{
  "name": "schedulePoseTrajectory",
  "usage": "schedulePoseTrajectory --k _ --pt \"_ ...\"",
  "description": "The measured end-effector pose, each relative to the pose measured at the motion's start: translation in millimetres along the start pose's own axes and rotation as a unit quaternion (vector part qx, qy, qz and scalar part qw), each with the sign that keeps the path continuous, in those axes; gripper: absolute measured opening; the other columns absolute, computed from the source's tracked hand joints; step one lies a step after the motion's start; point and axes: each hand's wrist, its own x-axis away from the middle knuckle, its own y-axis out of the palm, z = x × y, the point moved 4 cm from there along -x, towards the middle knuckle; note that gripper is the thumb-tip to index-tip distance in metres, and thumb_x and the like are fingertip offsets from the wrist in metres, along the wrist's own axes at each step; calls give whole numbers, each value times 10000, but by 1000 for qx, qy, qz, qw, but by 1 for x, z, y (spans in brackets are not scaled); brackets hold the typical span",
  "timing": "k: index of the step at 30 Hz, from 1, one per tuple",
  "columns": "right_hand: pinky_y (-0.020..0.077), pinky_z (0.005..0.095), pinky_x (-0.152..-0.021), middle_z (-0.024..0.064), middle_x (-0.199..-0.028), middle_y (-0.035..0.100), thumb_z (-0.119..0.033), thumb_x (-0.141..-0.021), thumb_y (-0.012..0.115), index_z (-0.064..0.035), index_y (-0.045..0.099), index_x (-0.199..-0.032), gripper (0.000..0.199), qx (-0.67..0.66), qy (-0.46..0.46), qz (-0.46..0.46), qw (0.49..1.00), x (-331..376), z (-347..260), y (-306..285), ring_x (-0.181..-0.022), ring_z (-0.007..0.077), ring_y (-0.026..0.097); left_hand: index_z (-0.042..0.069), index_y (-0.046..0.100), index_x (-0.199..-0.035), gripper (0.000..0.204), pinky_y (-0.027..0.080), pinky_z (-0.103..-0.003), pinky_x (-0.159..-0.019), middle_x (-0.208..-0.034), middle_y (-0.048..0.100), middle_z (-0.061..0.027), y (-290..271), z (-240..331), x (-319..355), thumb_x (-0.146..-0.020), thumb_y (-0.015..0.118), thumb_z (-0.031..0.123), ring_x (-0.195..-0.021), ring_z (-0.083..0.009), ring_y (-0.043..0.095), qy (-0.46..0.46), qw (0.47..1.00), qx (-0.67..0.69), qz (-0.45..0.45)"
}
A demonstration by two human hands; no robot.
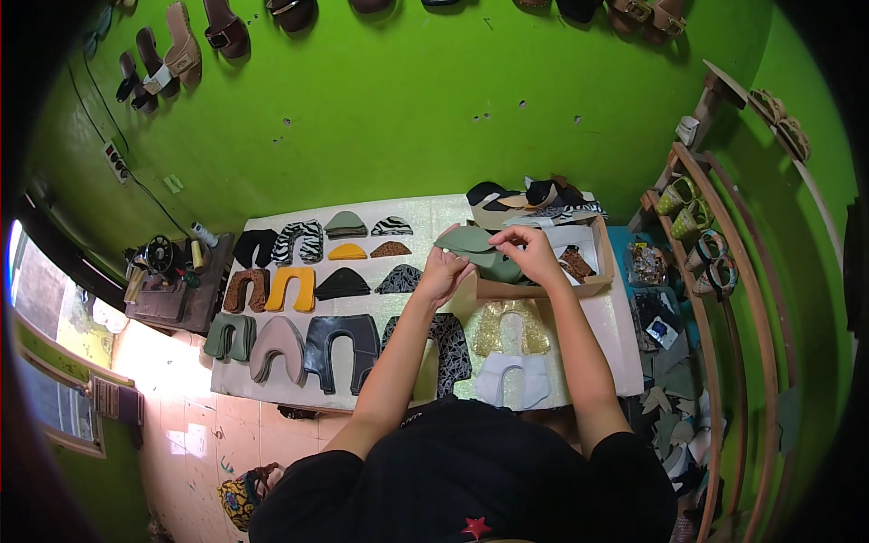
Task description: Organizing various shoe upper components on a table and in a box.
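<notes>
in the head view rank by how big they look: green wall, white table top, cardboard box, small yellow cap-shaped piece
1. green wall
2. white table top
3. cardboard box
4. small yellow cap-shaped piece
The fisheye lens bends shapes, but the gaps are plain.

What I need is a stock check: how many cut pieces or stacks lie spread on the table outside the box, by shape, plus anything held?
U-shaped stacks: 10
Cap-shaped stacks: 6
Green piece held by the left hand and right hand: 1
Total: 17
</notes>
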Motion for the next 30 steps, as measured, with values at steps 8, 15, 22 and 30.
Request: schedulePoseTrajectory --k 8,15,22,30 --pt "453 267 -699 75 -813 626 6 -730 559 15 591 -809 85 58 -78 50 994 13 -20 15 -755 154 582 73 257 -1291 476 457 -347 -876 -1203 420 -163 7 10 10 -838 342 -48 -1077 -261 485 5 998 59 26" --pt "435 298 -709 74 -974 533 -31 -721 573 -36 584 -783 63 58 -67 57 994 16 -16 17 -857 193 542 44 321 -1219 355 470 -378 -845 -1134 462 -166 -3 0 10 -867 365 24 -1016 -267 523 -8 996 90 10" --pt "434 290 -707 91 -967 507 -60 -742 561 -16 586 -833 104 37 -9 54 998 18 -4 20 -844 197 532 59 311 -1223 390 477 -380 -841 -1147 449 -160 -1 4 15 -842 336 -21 -1019 -272 522 -8 998 61 6" --pt "452 277 -639 88 -801 558 -143 -736 625 12 587 -875 212 83 -6 77 994 9 -7 34 -691 181 553 127 292 -1259 481 459 -335 -844 -1161 451 -83 7 8 25 -813 378 -33 -1032 -193 507 -35 993 -115 -15"
